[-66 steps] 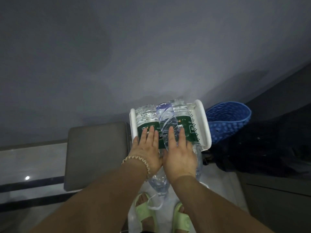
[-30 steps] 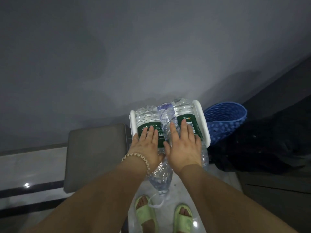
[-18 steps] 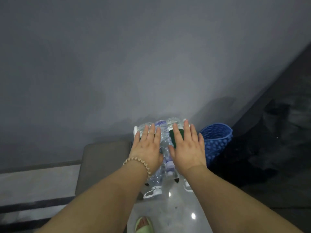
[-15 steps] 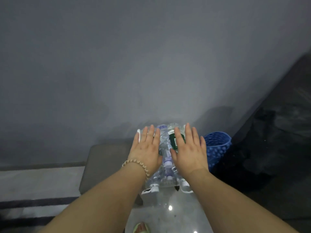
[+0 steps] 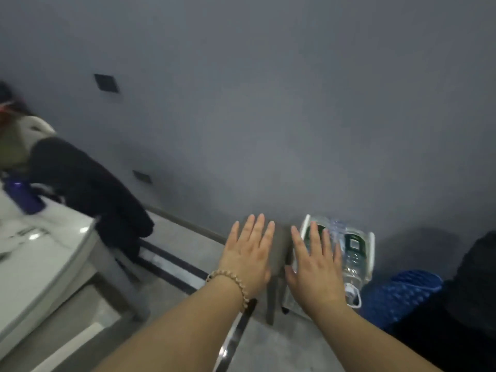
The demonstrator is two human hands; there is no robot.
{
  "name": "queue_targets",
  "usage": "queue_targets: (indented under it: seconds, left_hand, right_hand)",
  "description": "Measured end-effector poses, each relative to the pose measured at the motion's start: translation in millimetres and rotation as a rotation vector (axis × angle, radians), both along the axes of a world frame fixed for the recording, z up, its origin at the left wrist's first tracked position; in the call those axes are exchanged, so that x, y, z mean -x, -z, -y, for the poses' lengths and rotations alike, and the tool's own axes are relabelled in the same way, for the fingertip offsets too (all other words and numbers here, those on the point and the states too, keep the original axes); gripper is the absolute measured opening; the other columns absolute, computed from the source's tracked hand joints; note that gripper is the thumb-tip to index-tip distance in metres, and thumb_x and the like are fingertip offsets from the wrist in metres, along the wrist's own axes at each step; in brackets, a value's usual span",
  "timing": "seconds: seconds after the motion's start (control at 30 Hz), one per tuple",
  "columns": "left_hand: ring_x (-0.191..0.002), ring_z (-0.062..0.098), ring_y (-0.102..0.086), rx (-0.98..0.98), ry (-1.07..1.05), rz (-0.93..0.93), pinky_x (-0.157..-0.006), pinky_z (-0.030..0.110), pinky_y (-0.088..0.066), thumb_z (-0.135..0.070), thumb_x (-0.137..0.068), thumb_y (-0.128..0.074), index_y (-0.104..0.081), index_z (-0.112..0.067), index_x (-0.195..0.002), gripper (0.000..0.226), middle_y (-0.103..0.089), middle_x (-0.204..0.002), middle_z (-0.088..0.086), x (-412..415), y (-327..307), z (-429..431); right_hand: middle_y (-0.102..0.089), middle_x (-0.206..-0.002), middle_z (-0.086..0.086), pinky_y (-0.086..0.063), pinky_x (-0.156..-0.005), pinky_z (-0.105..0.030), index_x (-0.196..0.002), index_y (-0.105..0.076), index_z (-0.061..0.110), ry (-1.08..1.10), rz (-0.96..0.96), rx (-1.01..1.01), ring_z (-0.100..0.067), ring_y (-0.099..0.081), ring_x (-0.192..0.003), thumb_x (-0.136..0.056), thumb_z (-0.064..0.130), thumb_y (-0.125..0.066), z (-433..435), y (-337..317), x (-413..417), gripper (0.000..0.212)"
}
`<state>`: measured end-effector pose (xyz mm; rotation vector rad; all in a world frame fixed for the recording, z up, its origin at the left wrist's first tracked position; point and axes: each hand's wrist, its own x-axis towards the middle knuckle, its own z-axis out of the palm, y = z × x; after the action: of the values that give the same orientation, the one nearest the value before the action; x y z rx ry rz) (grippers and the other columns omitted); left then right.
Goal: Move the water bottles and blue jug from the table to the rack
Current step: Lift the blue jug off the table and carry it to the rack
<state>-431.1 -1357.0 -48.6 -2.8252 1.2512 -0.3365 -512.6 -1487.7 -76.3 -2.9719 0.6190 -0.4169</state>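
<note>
grey wall [image 5: 268, 103], white table [image 5: 40, 264] left, both hands – left [image 5: 248, 255], right [image 5: 315, 267] – spread flat, empty

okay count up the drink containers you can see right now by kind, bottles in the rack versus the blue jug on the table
Water bottles lying in the white rack: 3, as far as the right hand lets me see
Blue jug on the table: 1
Total: 4
</note>
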Motion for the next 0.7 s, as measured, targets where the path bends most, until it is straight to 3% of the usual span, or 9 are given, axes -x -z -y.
queue_targets:
  seconds: [0.23, 0.37, 0.57, 0.7]
  left_hand:
    - [-0.142, 0.026, 0.011, 0.100, -0.276, 0.121, -0.112, 0.048, 0.009, -0.048, -0.091, -0.042, 0.019, -0.019, -0.143, 0.085, 0.010, -0.156, 0.008, 12.8, -49.6, -196.6]
    - [-0.143, 0.025, -0.001, 0.163, -0.405, 0.142, -0.115, 0.048, -0.004, -0.049, -0.089, -0.045, 0.008, -0.023, -0.145, 0.081, -0.002, -0.157, 0.005, 32.3, -56.7, -359.6]
    - [-0.143, 0.024, -0.005, 0.040, -0.564, 0.126, -0.111, 0.042, 0.003, -0.052, -0.089, -0.047, 0.001, -0.031, -0.146, 0.077, -0.003, -0.158, 0.000, 68.4, -58.8, -606.1]
    - [-0.143, 0.024, -0.005, 0.086, -0.681, 0.095, -0.113, 0.044, -0.001, -0.050, -0.090, -0.047, 0.003, -0.032, -0.145, 0.077, -0.002, -0.158, 0.000, 75.3, -55.0, -709.2]
  right_hand:
    - [0.016, -0.156, -0.009, 0.005, -0.114, -0.049, -0.146, 0.015, 0.031, -0.336, 0.131, 0.104, -0.024, 0.014, -0.142, -0.087, 0.044, -0.053, -180.8, -60.1, -28.8, 0.091]
    - [0.014, -0.157, -0.007, 0.005, -0.113, -0.046, -0.146, 0.011, 0.030, -0.497, 0.214, 0.100, -0.024, 0.011, -0.142, -0.088, 0.041, -0.051, -332.5, -71.1, -39.8, 0.085]
    - [0.013, -0.157, -0.004, 0.007, -0.113, -0.045, -0.145, 0.010, 0.032, -0.628, 0.181, -0.031, -0.023, 0.008, -0.143, -0.090, 0.040, -0.048, -569.0, -47.9, -28.1, 0.081]
    - [0.011, -0.158, -0.004, 0.019, -0.106, -0.042, -0.146, 0.007, 0.033, -0.720, 0.118, -0.015, -0.024, 0.008, -0.144, -0.090, 0.042, -0.049, -671.2, -40.1, -27.7, 0.079]
